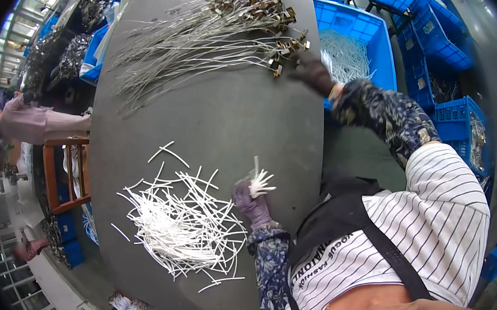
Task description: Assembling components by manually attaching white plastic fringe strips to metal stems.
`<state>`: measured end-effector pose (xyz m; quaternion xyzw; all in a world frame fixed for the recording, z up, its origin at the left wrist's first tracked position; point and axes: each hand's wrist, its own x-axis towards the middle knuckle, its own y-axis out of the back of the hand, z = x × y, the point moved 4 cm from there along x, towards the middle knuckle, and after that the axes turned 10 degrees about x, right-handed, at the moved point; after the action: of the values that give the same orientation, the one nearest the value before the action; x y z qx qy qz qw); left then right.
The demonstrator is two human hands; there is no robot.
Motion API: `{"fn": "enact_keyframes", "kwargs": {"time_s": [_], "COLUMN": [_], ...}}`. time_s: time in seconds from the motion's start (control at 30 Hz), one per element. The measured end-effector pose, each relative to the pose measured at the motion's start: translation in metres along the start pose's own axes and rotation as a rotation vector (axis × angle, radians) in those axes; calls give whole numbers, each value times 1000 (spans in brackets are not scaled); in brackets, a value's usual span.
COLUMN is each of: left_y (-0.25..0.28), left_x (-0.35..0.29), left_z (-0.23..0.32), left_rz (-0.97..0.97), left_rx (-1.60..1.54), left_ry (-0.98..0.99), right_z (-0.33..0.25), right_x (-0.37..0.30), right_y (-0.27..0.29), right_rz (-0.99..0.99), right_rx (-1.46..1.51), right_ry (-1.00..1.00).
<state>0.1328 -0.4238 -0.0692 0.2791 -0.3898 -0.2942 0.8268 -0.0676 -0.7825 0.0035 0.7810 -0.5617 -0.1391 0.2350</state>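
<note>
My left hand [251, 205], in a purple glove, is closed round a small bunch of short white tubes [260, 185], their ends fanning out beyond the fingers. Beside it on the grey table [215, 122] lies a loose heap of the same white tubes [177, 224]. My right hand [314, 75], in a dark glove, is stretched out to the table's right edge, close to the metal ends of a pile of thin wires [191, 56]. Motion smears its fingers, and whether they touch a wire cannot be made out. Dark brass-coloured metal pieces [255, 5] cluster at the wires' right ends.
Against the table's right side stands a blue crate [382, 40] holding white strands. More blue crates [450, 40] are stacked farther right. On the left are a wooden chair [53, 174] and another person in a pink top [24, 120]. Bundled dark parts [74, 55] sit at the far left.
</note>
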Motion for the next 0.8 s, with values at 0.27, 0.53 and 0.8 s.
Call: {"fn": "enact_keyframes", "kwargs": {"time_s": [0.27,0.53,0.8], "left_y": [12,-3,65], "left_x": [27,44,53], "left_z": [-14,-34,-147], "left_rz": [-118,-249,171], "left_rx": [-749,-58,30], "left_ry": [986,803,805], "right_z": [47,-61,16], "right_x": [129,67,-41], "right_y": [12,-118,-6], "right_rz": [-213,-393,-121], "right_rx": [-386,-370,98], "right_ry": [-175,-199,-241]}}
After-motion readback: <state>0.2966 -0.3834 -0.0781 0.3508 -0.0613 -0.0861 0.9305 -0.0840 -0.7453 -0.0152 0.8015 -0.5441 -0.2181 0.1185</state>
